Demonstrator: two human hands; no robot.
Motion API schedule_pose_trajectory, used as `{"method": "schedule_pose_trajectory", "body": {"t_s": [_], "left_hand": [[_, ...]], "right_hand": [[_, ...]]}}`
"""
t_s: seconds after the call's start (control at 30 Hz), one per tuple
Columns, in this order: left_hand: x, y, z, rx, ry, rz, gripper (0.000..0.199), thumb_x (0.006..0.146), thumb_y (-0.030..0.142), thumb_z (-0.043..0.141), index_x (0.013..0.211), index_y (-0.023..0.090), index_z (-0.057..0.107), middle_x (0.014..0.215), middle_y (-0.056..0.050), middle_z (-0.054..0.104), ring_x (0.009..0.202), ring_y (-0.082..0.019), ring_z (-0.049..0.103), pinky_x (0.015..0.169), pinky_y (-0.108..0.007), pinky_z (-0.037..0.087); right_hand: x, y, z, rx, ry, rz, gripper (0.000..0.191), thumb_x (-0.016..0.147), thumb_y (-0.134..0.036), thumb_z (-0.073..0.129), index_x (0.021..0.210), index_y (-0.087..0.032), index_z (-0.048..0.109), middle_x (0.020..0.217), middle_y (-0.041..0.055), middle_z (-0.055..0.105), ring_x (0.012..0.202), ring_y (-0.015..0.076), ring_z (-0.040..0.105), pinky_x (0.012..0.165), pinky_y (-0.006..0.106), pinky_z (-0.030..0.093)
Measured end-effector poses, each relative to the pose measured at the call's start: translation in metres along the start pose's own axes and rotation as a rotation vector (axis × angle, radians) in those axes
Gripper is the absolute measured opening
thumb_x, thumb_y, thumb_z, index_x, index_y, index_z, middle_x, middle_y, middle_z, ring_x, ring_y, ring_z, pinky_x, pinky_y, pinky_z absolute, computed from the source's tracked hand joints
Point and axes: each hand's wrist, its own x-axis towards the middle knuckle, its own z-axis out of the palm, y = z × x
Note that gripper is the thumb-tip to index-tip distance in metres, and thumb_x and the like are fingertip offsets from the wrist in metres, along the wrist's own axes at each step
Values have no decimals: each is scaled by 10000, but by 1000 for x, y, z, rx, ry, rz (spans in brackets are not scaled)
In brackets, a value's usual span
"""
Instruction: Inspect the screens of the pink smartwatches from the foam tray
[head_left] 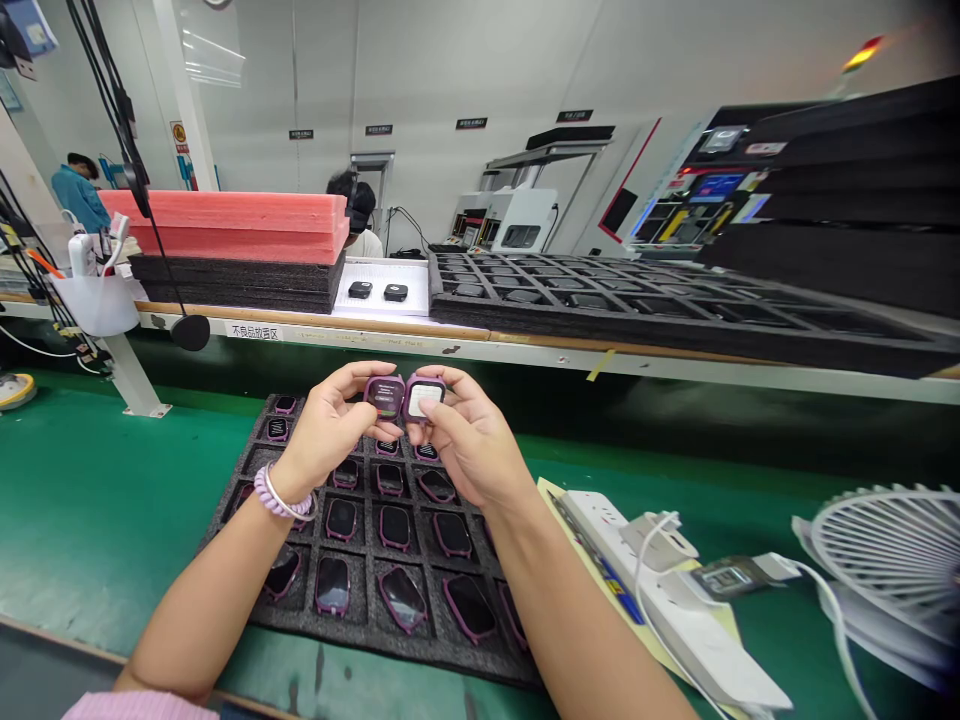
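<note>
My left hand grips a purple smartwatch with a dark lit screen showing small text. Right beside it, my right hand holds a second purple smartwatch whose screen glows white, the thumb lying on its face. Both watches are held up side by side, about touching at their edges. Under my hands lies a black foam tray with purple watches in its compartments, mostly dark-screened, such as the front watch. A few in the back rows show lit screens. My forearms hide some compartments.
A white power strip with a charger, pens and cables lies right of the tray, near a white fan. A shelf behind bears pink foam, a white box and another black tray. Other people are in the background.
</note>
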Motion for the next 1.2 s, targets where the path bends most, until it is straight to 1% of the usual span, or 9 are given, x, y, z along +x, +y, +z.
{"method": "schedule_pose_trajectory", "body": {"t_s": [0.1,0.2,0.37,0.47,0.67,0.73,0.93,1.0,1.2], "left_hand": [[0,-1,1,9,-18,-3,440,695,132,568,1131,156,623,998,-38,677,622,-124,716,637,-214,637],[0,-2,1,17,-44,-13,436,700,142,579,1134,158,623,1022,-43,676,625,-124,718,632,-212,635],[-1,-3,1,29,-56,-19,426,710,150,593,1134,160,622,1058,-55,681,627,-118,715,629,-209,632],[-1,-2,1,22,-55,-12,429,710,145,587,1137,161,621,1040,-50,685,635,-120,717,643,-215,635],[-1,0,1,14,-26,2,439,690,131,577,1125,161,627,1014,-37,675,632,-130,722,637,-210,631],[0,0,1,19,-21,2,440,687,132,576,1123,160,626,1043,-44,674,629,-129,722,638,-213,633],[-1,-1,0,26,-41,5,435,706,146,581,1140,160,614,1046,-52,683,642,-122,719,650,-216,634],[-1,-1,0,27,-41,5,435,704,145,584,1138,162,615,1052,-53,683,641,-122,719,647,-215,633],[0,0,0,16,-22,3,417,712,161,614,1129,161,611,1010,-39,671,629,-129,722,628,-206,631]], "right_hand": [[2,2,-1,10,31,4,376,789,-406,791,1027,-210,576,785,-18,608,508,113,538,486,240,424],[3,2,-3,9,68,5,376,784,-435,802,976,-208,572,763,-29,597,466,97,521,452,223,384],[3,2,-3,-5,72,1,405,775,-476,815,954,-212,566,744,-38,584,455,93,503,437,221,373],[2,1,-2,-21,58,1,420,756,-438,836,979,-214,559,764,-36,591,494,99,523,466,222,399],[-1,-2,-1,-14,15,-4,389,734,-280,793,1040,-220,559,811,-33,602,567,111,552,543,241,447],[-1,-3,-1,-21,10,-5,397,727,-275,790,1044,-224,556,814,-32,600,571,118,555,547,251,453],[0,0,-2,-41,28,-6,412,769,-387,817,1035,-222,550,789,-29,582,549,119,538,518,253,436],[0,0,-1,-38,28,-9,401,762,-361,813,1034,-223,552,793,-29,582,553,121,541,522,256,441],[-1,-4,0,-1,-15,-15,388,711,-207,735,1059,-226,565,819,-25,626,597,127,574,580,259,471]]}}
